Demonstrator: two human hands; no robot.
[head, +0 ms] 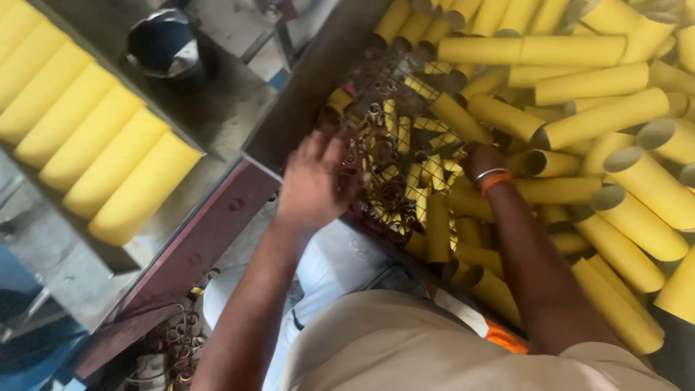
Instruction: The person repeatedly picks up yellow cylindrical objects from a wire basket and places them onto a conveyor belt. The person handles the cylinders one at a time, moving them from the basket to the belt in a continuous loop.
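Dozens of yellow cardboard tubes lie heaped in a bin that fills the right half of the head view, some long, some cut short, lying every which way with their open ends showing. Near the middle of the frame, against the bin's dark edge, sits a tangle of thin cut rings and short tube scraps, yellow and brown mixed.

The person's left hand rests at the centre of the frame, right on the left side of that tangle. Its fingers are spread and point up the frame, their tips touching the scraps; I cannot tell whether they grip anything.

The right hand is sunk into the pile just right of the scraps, among the short tubes. Only its back and the wrist show, with a silver and an orange bangle around the wrist. Its fingers are buried, so I cannot tell how they are set.

At the upper left of the frame, a neat row of wide yellow tubes lies side by side on a grey metal bench, well apart from both hands. A dark round object sits at the top, beside that row.
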